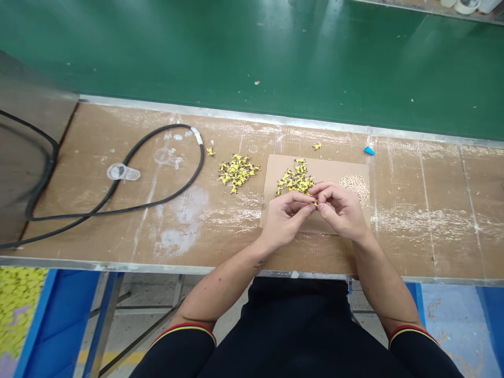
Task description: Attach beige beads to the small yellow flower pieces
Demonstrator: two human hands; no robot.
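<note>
My left hand and my right hand meet over a flat piece of cardboard. Between their fingertips they pinch one small yellow figure, mostly covered by the fingers. Just beyond my left hand lies a heap of small yellow-and-black figures on the cardboard. A pile of tiny beige pieces sits beside my right hand, at the cardboard's right end. To the left, directly on the bench, is another heap of yellow figures.
A black cable loops over the bench's left side, near a clear plastic scoop-like piece. Single yellow figures and a blue cone-shaped piece lie farther back. Behind the bench runs a green surface. A blue bin of yellow pieces stands below left.
</note>
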